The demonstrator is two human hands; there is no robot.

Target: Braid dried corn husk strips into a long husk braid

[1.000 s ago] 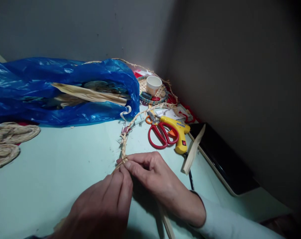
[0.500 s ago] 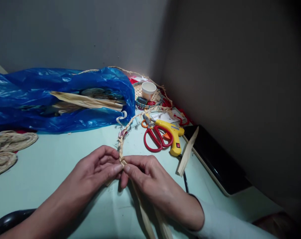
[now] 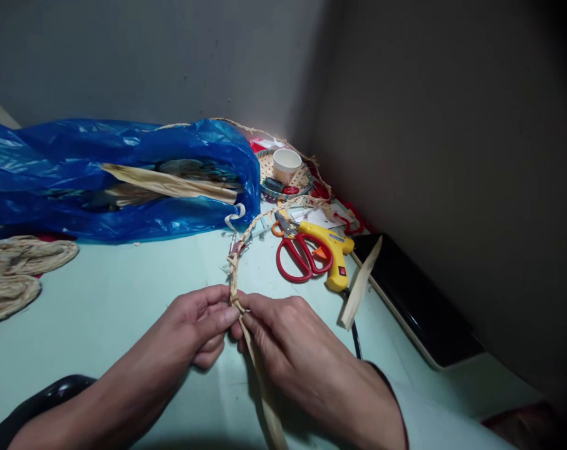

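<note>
A tan braided straw cord (image 3: 235, 265) runs from the far clutter down the pale green table (image 3: 114, 294) to my hands. My left hand (image 3: 199, 324) pinches the braid's near end from the left, fingers closed. Fingertip to fingertip with it, my right hand (image 3: 283, 340) pinches the same spot from the right. Loose flat straw strips (image 3: 263, 392) trail from the pinch toward me, passing between my wrists.
A blue plastic bag (image 3: 124, 175) with dried leaves lies at the back left. Coiled braids (image 3: 11, 275) sit at the left edge. Red scissors (image 3: 302, 256), a yellow glue gun (image 3: 332, 250), a straw strip (image 3: 361, 284), a woven tray with a white cup (image 3: 286, 164) and a dark tablet (image 3: 414, 300) crowd the right.
My left hand swung out from in front of the right to the braid's left side. Both hands now pinch the braid end closer together, and the loose strips lie between my wrists.
</note>
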